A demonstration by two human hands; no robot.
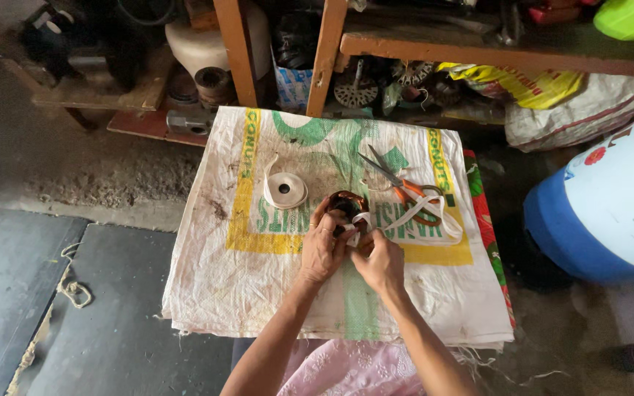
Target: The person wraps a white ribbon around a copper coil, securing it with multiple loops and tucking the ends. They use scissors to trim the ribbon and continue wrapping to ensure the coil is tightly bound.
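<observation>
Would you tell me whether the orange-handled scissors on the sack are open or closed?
Closed, it seems: the scissors lie flat on the woven sack, blades together in one point toward the shelves.

Bare forearms, no sleeves; hands: left w/ finger ring, right unadorned. Pale pink embroidered garment at lower edge.

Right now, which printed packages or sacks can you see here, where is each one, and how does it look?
White woven sack with green and yellow print: spread flat as the work surface under both hands.
Yellow crumpled plastic bag: under the wooden shelf, upper right.
Off-white woven sack with a thin red stripe: under the yellow bag, bulging.
Small white and blue printed bag: between the wooden shelf legs, top centre.
</observation>
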